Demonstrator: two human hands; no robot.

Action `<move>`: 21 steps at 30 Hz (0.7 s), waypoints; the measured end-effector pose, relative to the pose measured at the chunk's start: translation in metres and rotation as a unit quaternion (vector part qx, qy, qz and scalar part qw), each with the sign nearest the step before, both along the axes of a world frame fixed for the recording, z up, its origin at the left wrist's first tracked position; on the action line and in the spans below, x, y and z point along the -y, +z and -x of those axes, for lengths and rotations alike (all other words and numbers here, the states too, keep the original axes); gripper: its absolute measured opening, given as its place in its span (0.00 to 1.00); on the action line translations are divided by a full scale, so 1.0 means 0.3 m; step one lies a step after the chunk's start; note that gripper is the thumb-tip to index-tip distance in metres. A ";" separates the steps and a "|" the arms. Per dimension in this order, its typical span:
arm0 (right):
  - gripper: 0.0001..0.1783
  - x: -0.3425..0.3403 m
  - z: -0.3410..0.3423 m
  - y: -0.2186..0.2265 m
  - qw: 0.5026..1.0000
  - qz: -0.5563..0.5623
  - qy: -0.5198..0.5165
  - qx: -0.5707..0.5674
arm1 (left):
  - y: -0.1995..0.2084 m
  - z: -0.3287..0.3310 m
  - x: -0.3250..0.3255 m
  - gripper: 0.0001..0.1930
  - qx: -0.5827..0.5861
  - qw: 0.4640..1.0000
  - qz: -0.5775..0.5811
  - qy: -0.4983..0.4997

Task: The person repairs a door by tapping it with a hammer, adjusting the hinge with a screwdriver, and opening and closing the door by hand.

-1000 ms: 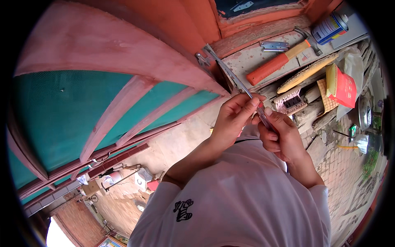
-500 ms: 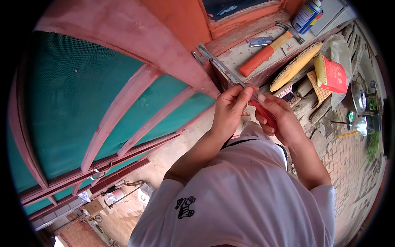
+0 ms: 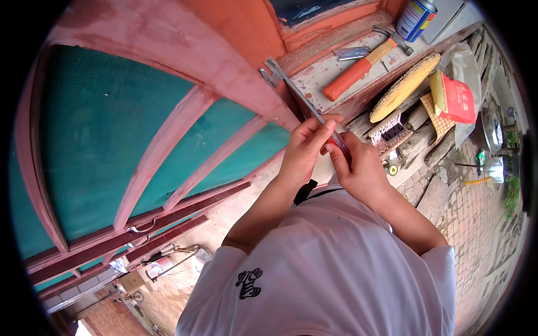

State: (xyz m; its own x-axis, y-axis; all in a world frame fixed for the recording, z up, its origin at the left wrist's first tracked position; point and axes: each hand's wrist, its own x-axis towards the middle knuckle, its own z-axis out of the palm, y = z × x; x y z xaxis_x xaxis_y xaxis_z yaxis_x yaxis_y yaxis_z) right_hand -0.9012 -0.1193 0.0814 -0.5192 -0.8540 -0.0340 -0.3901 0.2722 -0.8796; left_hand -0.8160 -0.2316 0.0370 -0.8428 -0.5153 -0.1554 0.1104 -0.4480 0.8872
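My right hand is wrapped around the red handle of a screwdriver, hiding most of that handle. Just ahead of it, my left hand is closed in a pinch on the long metal shaft. The shaft slants up and left to a grey metal fitting at the edge of the pink door frame. Whether the tip touches the fitting, I cannot tell. Beyond my hands, a claw hammer with an orange-red grip lies on a paint-spotted ledge, next to a folded metal multitool.
A blue spray can stands at the ledge's far end. Right of the ledge are a yellow woven oval pad, a red and yellow package, logs and a slotted box. Green mesh panels fill the door at left.
My right hand has shifted left, closer to my left hand, and now covers more of the red handle. Both hands still hold the screwdriver. The view has shifted slightly.
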 end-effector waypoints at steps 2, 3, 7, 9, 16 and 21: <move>0.15 0.009 -0.015 -0.036 0.999 0.037 -0.017 -0.022 | -0.005 -0.017 -0.010 0.15 -0.002 0.999 -0.018 0.028; 0.15 0.012 -0.011 -0.012 0.999 0.002 -0.007 0.050 | -0.002 -0.038 -0.011 0.14 -0.003 0.998 -0.033 0.053; 0.13 0.021 0.016 -0.038 0.978 0.001 -0.025 0.208 | -0.066 -0.127 -0.007 0.11 0.017 0.993 -0.088 0.077; 0.14 0.021 0.015 -0.025 0.970 0.010 -0.020 0.244 | -0.096 -0.160 -0.013 0.10 0.026 0.988 -0.109 0.106; 0.16 0.013 0.002 -0.007 0.921 0.027 -0.048 0.386 | -0.095 -0.217 -0.027 0.10 0.089 0.983 -0.080 0.141; 0.19 0.004 -0.007 0.002 0.871 0.056 -0.068 0.483 | -0.022 -0.163 0.029 0.09 0.046 0.990 -0.065 0.119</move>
State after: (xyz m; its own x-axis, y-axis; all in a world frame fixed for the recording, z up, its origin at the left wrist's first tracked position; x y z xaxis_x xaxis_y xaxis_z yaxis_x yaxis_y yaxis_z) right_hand -0.8990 -0.1206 0.0821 -0.3906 -0.8129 -0.4319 0.5757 0.1503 -0.8037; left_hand -0.7670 -0.2404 0.0305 -0.6790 -0.6684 -0.3038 0.1484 -0.5301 0.8348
